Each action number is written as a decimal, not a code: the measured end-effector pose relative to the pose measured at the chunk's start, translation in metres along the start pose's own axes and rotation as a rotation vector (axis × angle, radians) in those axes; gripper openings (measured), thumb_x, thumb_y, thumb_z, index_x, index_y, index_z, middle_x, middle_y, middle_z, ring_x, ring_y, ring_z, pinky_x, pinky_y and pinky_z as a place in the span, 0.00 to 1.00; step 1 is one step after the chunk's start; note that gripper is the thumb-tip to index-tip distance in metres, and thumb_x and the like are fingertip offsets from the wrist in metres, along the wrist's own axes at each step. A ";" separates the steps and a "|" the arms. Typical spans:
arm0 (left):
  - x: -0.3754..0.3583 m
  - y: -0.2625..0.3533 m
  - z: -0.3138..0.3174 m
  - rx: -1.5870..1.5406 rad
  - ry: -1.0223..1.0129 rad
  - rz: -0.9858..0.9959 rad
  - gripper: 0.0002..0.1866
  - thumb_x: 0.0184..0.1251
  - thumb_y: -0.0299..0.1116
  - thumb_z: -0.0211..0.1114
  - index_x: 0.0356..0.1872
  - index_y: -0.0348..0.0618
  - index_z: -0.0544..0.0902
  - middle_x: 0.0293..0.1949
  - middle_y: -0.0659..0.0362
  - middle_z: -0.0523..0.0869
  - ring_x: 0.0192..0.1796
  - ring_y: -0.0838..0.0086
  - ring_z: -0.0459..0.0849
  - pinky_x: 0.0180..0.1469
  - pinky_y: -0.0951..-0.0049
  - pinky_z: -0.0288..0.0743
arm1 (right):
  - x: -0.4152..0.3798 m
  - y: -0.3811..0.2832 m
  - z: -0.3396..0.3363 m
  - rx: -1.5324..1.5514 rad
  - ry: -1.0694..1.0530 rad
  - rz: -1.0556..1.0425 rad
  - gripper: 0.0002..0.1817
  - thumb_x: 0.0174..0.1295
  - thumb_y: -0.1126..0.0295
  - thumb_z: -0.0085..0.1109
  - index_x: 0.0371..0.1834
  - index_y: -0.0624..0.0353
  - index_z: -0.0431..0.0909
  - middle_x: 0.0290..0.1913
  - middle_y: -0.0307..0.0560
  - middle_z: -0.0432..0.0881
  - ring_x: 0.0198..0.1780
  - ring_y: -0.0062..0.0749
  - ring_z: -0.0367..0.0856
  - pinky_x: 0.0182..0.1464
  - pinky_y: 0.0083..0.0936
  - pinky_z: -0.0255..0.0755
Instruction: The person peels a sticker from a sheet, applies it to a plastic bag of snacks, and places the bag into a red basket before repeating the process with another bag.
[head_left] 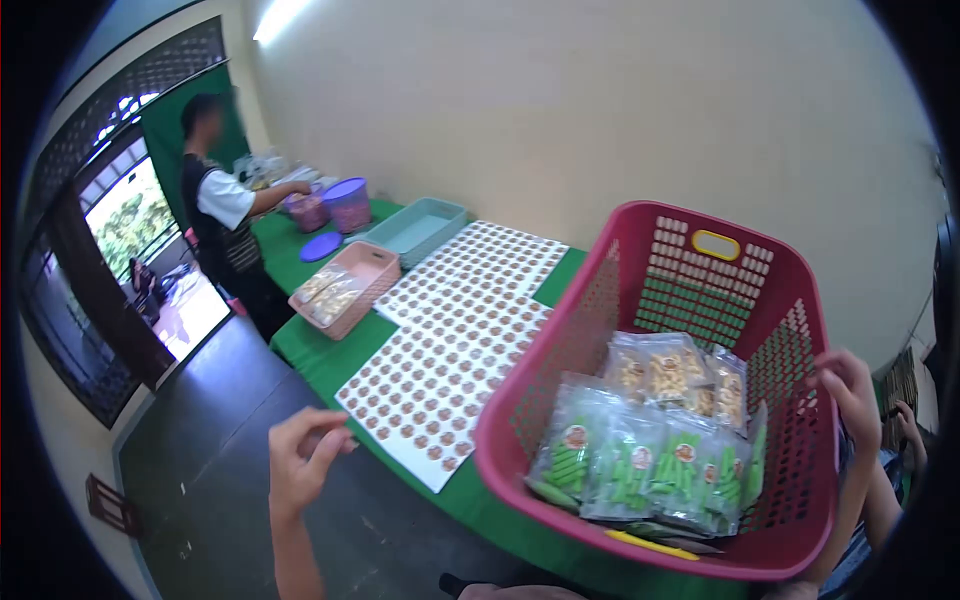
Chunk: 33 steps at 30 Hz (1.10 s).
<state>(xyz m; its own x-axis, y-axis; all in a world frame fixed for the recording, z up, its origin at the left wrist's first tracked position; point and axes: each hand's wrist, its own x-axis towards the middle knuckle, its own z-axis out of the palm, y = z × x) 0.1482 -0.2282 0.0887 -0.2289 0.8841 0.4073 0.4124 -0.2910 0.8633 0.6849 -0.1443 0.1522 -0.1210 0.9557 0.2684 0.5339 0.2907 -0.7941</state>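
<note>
My left hand [305, 460] is raised over the floor beside the green-covered table, its fingers loosely bent, thumb a little apart, nothing visible in it. At the right rim of a large red basket [575, 335] is my right hand [850, 395], with fingers loosely bent and apart; whether they touch the rim is unclear. Inside the basket stand several clear packs of green sticks [630, 470], with packs of pale yellowish pieces [670, 375] behind them. White sheets of round stickers [425, 385] lie left of the basket.
A pink basket [375, 262] with packs and a teal basket [430, 225] stand farther back. Another person [225, 205] reaches toward purple-lidded tubs [348, 205] at the table's far end. At the right edge, another person's hand [908, 425] shows.
</note>
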 end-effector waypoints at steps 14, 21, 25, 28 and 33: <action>-0.195 -0.119 -0.189 -0.156 0.861 -0.436 0.11 0.64 0.32 0.50 0.35 0.34 0.75 0.24 0.61 0.75 0.28 0.81 0.73 0.33 0.81 0.71 | -0.127 -0.109 0.214 0.136 -0.077 -0.629 0.21 0.45 0.59 0.57 0.37 0.65 0.73 0.22 0.48 0.78 0.26 0.35 0.78 0.38 0.29 0.67; -0.205 -0.145 -0.211 -0.196 0.694 -0.436 0.10 0.64 0.31 0.49 0.36 0.35 0.74 0.25 0.60 0.75 0.30 0.79 0.74 0.36 0.79 0.71 | -0.090 -0.151 0.368 0.508 -0.355 -0.316 0.18 0.46 0.64 0.56 0.38 0.67 0.74 0.29 0.51 0.80 0.33 0.36 0.79 0.41 0.26 0.69; -0.218 -0.162 -0.222 -0.194 0.636 -0.513 0.10 0.65 0.31 0.48 0.37 0.35 0.74 0.27 0.60 0.75 0.31 0.78 0.74 0.37 0.78 0.71 | -0.069 -0.156 0.409 0.254 -0.538 -0.268 0.15 0.52 0.69 0.53 0.42 0.65 0.72 0.36 0.50 0.79 0.40 0.34 0.78 0.44 0.25 0.68; -0.219 -0.174 -0.230 -0.202 0.667 -0.559 0.10 0.65 0.31 0.47 0.37 0.35 0.74 0.27 0.60 0.75 0.31 0.78 0.74 0.37 0.79 0.70 | -0.046 -0.134 0.456 0.259 -0.586 -0.242 0.15 0.54 0.68 0.53 0.42 0.64 0.72 0.33 0.50 0.79 0.38 0.36 0.78 0.43 0.27 0.69; -0.199 -0.194 -0.247 -0.181 0.697 -0.569 0.11 0.66 0.32 0.46 0.37 0.36 0.74 0.27 0.60 0.75 0.31 0.79 0.74 0.37 0.78 0.70 | -0.032 -0.052 0.585 -0.322 -0.524 -0.168 0.15 0.49 0.68 0.55 0.42 0.58 0.73 0.44 0.53 0.73 0.48 0.44 0.69 0.50 0.35 0.63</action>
<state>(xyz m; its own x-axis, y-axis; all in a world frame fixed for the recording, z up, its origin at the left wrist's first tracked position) -0.1042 -0.4375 -0.0862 -0.8593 0.5084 -0.0563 -0.0561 0.0158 0.9983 0.1716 -0.1626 -0.1347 -0.5751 0.8181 0.0079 0.6870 0.4881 -0.5383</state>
